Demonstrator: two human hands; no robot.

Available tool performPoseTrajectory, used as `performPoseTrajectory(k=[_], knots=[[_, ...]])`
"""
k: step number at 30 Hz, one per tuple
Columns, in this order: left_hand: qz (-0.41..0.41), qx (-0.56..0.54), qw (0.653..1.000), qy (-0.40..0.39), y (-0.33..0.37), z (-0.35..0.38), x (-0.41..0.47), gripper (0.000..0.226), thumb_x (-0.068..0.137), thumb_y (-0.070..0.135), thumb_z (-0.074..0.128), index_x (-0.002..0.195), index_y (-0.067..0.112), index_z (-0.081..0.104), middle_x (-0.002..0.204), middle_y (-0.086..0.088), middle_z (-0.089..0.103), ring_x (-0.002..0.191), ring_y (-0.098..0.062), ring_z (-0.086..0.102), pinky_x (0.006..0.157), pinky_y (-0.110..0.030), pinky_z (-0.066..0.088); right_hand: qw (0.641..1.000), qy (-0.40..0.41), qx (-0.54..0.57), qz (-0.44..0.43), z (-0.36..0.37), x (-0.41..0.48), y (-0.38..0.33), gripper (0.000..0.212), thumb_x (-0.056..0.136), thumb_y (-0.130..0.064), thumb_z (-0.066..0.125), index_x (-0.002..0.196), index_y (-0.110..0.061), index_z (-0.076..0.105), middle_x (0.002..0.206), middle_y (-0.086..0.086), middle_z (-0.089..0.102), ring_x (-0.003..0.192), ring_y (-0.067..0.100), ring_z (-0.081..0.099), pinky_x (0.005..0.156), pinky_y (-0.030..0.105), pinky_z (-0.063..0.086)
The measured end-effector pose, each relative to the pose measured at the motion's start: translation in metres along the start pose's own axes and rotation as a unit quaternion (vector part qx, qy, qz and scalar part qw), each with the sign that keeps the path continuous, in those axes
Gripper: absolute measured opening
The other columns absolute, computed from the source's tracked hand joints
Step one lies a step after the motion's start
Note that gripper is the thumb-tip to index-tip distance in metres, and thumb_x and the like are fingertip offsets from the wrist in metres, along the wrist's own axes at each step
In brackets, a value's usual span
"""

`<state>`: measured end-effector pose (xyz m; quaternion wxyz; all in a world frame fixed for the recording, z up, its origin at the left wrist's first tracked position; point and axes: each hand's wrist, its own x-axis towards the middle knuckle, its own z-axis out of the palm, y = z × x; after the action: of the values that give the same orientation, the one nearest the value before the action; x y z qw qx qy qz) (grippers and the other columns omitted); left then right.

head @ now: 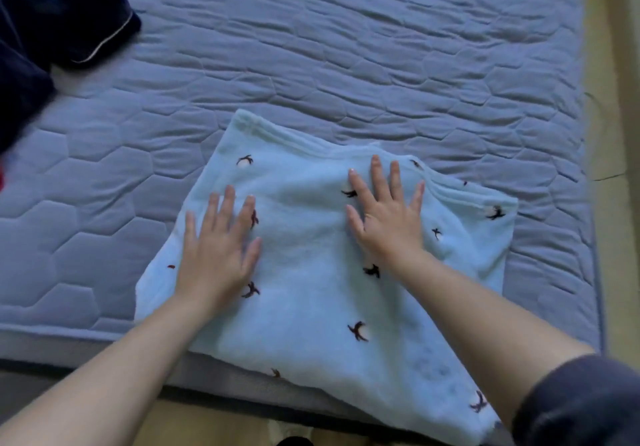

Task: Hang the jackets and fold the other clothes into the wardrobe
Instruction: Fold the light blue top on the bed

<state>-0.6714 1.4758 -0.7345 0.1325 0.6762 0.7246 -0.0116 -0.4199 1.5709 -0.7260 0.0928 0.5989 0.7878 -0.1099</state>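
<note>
leftmost, a dark navy fleecy garment with pale piping (72,26) lies bunched at the far corner of the grey-blue quilted mattress (346,47). next, the left hand (216,250) presses flat, fingers spread, on the pale blue fleece garment with small dark bird motifs (311,307), which lies folded at the mattress's near edge. the right hand (389,218) presses it too, fingers splayed. a dark sleeve (581,407) covers the right upper arm.

Both hands (218,248) (388,217) lie flat on the garment (311,289) on the mattress (381,64).
</note>
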Motion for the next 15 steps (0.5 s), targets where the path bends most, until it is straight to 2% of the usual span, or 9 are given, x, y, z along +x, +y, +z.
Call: performPoseTrajectory(k=[2, 6, 9, 12, 15], knots=[[0.020, 0.003, 1.000, -0.023, 0.019, 0.006, 0.004, 0.064, 0.087, 0.045, 0.029, 0.146, 0.022, 0.032, 0.156, -0.010, 0.027, 0.141, -0.032, 0.030, 0.106, -0.063, 0.025, 0.998, -0.050, -0.041, -0.015, 0.004, 0.022, 0.006, 0.059, 0.097, -0.056, 0.018, 0.152, -0.038, 0.002, 0.160, 0.001, -0.018, 0.146, 0.027, -0.019, 0.112, 0.064, -0.007], [-0.057, 0.019, 0.998, -0.004, 0.025, 0.027, -0.001, 0.062, 0.087, 0.043, 0.030, 0.146, 0.024, 0.035, 0.154, -0.009, 0.030, 0.141, -0.031, 0.030, 0.106, -0.063, 0.022, 0.991, -0.108, -0.076, -0.020, 0.028, 0.029, 0.011, 0.062, 0.097, -0.057, 0.013, 0.152, -0.036, -0.005, 0.160, 0.004, -0.018, 0.146, 0.030, -0.016, 0.112, 0.064, -0.005], [-0.197, -0.006, 0.979, 0.053, 0.026, 0.033, -0.027, 0.063, 0.093, 0.046, 0.037, 0.149, 0.021, 0.025, 0.157, -0.011, 0.021, 0.145, -0.031, 0.018, 0.109, -0.061, 0.011, 0.988, -0.141, -0.060, -0.031, 0.025, 0.039, 0.013, 0.063, 0.096, -0.059, 0.015, 0.152, -0.036, -0.003, 0.160, 0.004, -0.017, 0.146, 0.031, -0.014, 0.111, 0.065, -0.006], [-0.380, -0.146, 0.906, 0.116, 0.043, 0.037, -0.071, 0.073, 0.088, 0.038, 0.058, 0.147, 0.012, 0.023, 0.159, -0.012, 0.013, 0.147, -0.026, 0.006, 0.115, -0.055, 0.004, 0.990, -0.134, -0.020, -0.050, 0.010, 0.054, 0.024, 0.061, 0.094, -0.063, 0.022, 0.150, -0.040, 0.011, 0.161, 0.002, -0.008, 0.147, 0.029, -0.009, 0.110, 0.065, -0.007], [-0.439, -0.312, 0.813, 0.220, 0.076, 0.037, -0.106, 0.072, 0.085, 0.021, 0.067, 0.143, 0.007, 0.027, 0.155, -0.011, 0.017, 0.143, -0.026, 0.018, 0.114, -0.050, 0.024, 0.989, -0.134, 0.026, -0.056, -0.007, 0.076, 0.036, 0.062, 0.092, -0.065, 0.033, 0.146, -0.042, 0.016, 0.160, 0.004, 0.008, 0.147, 0.027, 0.009, 0.112, 0.061, 0.008]])
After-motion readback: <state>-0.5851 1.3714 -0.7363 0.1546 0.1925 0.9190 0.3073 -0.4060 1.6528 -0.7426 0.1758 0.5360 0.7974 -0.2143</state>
